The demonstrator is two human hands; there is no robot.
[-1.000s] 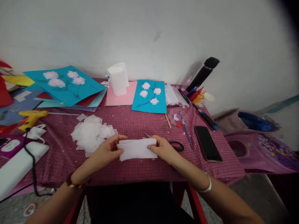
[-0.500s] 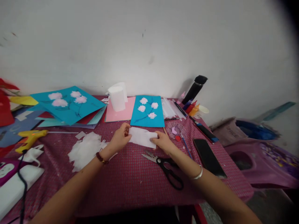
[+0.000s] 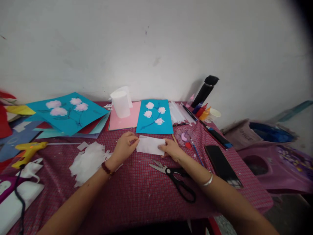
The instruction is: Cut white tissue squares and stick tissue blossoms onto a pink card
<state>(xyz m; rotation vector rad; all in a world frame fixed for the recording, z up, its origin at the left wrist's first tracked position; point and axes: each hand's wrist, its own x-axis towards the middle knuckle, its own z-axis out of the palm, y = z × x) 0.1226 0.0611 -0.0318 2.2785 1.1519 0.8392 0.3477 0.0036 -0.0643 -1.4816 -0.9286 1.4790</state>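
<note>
A white strip of tissue paper (image 3: 149,145) is stretched between my hands above the checked tablecloth. My left hand (image 3: 126,147) pinches its upper left corner. At the other end, my right hand (image 3: 171,150) grips the paper between thumb and fingers. Black-handled scissors (image 3: 168,170) lie partly open on the cloth just below my right hand. Left of my left wrist is a loose heap of white tissue pieces (image 3: 88,161). Behind the strip lies a blue sheet (image 3: 156,129) with pale pink tissue flowers and a painted branch.
A white tissue roll (image 3: 121,104) stands on pink paper (image 3: 129,120). At left are another flowered blue sheet (image 3: 70,122) and a yellow glue gun (image 3: 30,152). At right are a paint palette (image 3: 182,135), paint bottles (image 3: 204,113), a phone (image 3: 222,164) and a black flask (image 3: 205,92).
My left fingers have shifted to the strip's upper corner, and the paper looks flatter and more spread out. My right hand keeps its hold. The view has shifted slightly.
</note>
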